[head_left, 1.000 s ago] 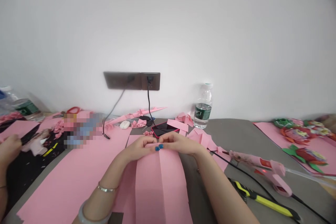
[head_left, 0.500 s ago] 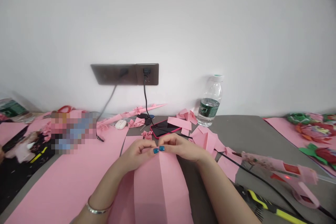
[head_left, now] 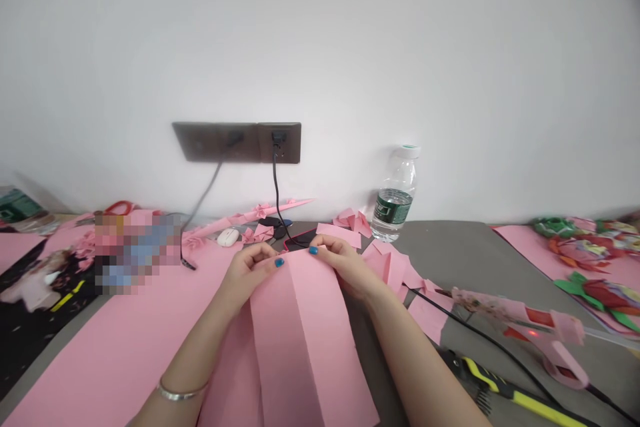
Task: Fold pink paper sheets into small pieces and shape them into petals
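A long strip of pink paper (head_left: 300, 320) with a lengthwise crease runs down toward me from its raised far edge. Thumb and fingers of my left hand (head_left: 250, 275) pinch the left part of that edge. At the right part, my right hand (head_left: 345, 263) grips the same edge, its thumb lying on top. The two thumbs are a little apart, with the crease between them. Under my left forearm lies a larger pink paper sheet (head_left: 125, 333). Behind the strip, a dark phone with a red rim (head_left: 300, 237) is mostly covered.
A water bottle (head_left: 394, 197) stands near the wall. To the right lie a pink glue gun (head_left: 525, 320) with a lit red light, its black cord, and a black-and-yellow tool (head_left: 500, 387). Pink scraps (head_left: 387, 263), a white mouse (head_left: 228, 237) and paper flowers (head_left: 585, 250) lie around.
My hands have moved apart along the strip's far edge, the left one to the left, the right one slightly right. The edge is raised higher and now spreads between them, covering more of the phone.
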The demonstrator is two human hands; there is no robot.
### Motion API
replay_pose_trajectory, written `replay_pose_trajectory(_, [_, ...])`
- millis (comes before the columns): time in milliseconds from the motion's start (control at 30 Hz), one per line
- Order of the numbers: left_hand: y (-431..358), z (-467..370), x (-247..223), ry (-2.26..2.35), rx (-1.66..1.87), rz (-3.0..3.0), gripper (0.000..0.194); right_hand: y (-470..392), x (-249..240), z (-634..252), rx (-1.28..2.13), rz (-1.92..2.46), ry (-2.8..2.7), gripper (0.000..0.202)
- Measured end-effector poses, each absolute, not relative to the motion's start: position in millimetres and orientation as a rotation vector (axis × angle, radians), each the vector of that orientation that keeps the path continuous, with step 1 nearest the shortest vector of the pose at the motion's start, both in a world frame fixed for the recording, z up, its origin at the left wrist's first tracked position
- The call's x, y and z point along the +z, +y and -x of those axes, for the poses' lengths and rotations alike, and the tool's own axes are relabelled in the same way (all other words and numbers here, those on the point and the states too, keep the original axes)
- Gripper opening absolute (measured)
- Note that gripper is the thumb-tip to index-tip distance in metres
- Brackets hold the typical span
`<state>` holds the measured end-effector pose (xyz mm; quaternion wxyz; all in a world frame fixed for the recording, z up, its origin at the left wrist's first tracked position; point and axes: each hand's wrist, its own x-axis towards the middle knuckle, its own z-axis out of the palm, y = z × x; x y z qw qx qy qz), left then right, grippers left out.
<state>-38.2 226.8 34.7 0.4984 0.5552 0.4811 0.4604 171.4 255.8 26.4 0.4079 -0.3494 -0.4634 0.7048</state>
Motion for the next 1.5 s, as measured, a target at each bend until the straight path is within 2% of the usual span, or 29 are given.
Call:
replay_pose_trajectory(100, [228.5, 38.2, 35.1, 1.114, 1.210, -1.076, 0.026, 257.7, 25.5, -166.4, 1.661, 0.901, -1.056, 0.037])
replay_pose_trajectory(267, [226.6, 32.0, 35.2, 1.015, 1.175, -0.789, 0.035, 254.6, 27.3, -158.5, 1.586, 0.921, -0.989, 0.039])
replay_pose_trajectory(367, [227.0, 28.6, 31.9, 1.060, 1.245, -0.750, 0.029, 252.7, 24.8, -154.6, 1.591, 0.981, -0.936, 0.041])
replay_pose_trajectory(467, [227.1, 25.7, 31.8, 1.097, 1.329, -0.760, 0.031, 251.9, 22.8, -151.0, 1.507, 0.984, -0.988, 0.041])
replay_pose_trajectory(633, [221.9, 20.2, 38.8, 1.160, 1.205, -0.708, 0.038, 252.2, 23.3, -147.0, 1.258, 0.979, -1.200, 0.036])
replay_pose_trajectory(833, [220.3, 19.2, 33.7, 1.285, 1.276, -0.992, 0.043, 253.3, 20.3, -146.9, 1.108, 1.054, -1.269, 0.043])
replay_pose_trajectory(1033, [223.4, 24.0, 24.9, 1.402, 1.363, -1.252, 0.036, 254.1, 17.1, -146.7, 1.035, 1.069, -1.314, 0.039])
replay_pose_trajectory(1200, [223.7, 22.8, 29.4, 1.395, 1.429, -1.316, 0.031, 254.0, 16.4, -146.2, 1.012, 1.075, -1.316, 0.041])
replay_pose_trajectory(1500, [224.4, 25.1, 26.0, 1.453, 1.454, -1.388, 0.034, 254.1, 15.4, -144.1, 0.980, 1.100, -1.297, 0.040])
